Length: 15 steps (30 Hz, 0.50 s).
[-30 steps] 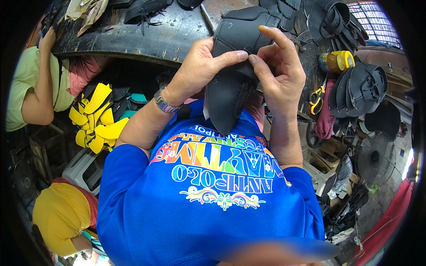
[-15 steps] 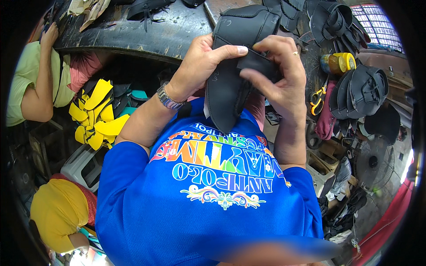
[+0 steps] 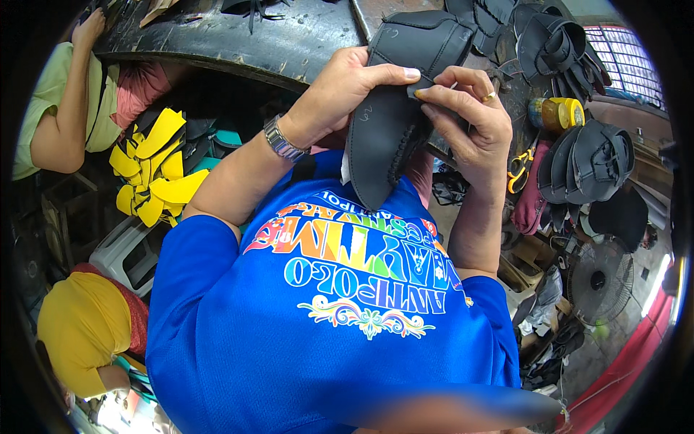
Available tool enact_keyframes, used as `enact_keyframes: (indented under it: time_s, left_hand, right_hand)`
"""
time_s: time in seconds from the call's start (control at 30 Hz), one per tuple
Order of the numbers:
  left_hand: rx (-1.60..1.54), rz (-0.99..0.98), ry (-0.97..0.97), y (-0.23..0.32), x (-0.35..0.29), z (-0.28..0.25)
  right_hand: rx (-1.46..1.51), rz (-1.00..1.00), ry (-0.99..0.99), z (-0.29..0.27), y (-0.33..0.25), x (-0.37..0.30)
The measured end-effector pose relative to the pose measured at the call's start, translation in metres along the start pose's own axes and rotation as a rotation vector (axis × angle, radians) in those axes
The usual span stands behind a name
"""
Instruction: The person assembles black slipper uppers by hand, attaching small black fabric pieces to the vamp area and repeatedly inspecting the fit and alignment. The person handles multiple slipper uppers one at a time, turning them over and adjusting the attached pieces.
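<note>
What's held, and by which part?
Black stitched piece: left hand grips its left edge mid-length, thumb on top; right hand pinches it right of its middle.

A bright blue short-sleeved shirt [image 3: 275,362] bears large rainbow-coloured lettering [image 3: 352,249] and a symmetrical, multicoloured scroll ornament [image 3: 370,320]. A silver-toned watch [image 3: 282,142] with a metal link band encircles the left wrist [image 3: 295,130]; a gold-toned ring [image 3: 489,96] adorns the right hand [image 3: 473,119].

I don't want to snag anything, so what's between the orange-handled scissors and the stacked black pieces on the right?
In the head view, a maroon pouch-like item lies between the orange-handled scissors and the stacked black pieces.
</note>
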State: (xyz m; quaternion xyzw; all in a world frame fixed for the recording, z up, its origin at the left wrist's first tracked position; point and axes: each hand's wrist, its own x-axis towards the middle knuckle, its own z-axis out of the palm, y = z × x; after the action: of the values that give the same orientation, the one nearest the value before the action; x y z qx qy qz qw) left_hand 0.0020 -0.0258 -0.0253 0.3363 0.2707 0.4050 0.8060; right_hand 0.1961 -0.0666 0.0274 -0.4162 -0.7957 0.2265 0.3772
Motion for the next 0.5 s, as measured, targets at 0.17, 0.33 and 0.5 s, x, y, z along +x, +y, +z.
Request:
enact_keyframes:
  time_s: [0.17, 0.33, 0.5]
  left_hand:
    - [0.003, 0.011, 0.019, 0.001, -0.001, 0.002]
    - [0.033, 0.023, 0.017, 0.002, -0.002, 0.002]
    - [0.049, 0.004, 0.051, 0.001, -0.003, -0.001]
  right_hand:
    - [-0.033, -0.013, 0.049, 0.008, -0.001, -0.007]
    - [-0.189, -0.092, 0.012, 0.011, -0.002, -0.010]
    - [-0.425, -0.168, -0.010, 0.022, -0.007, -0.014]
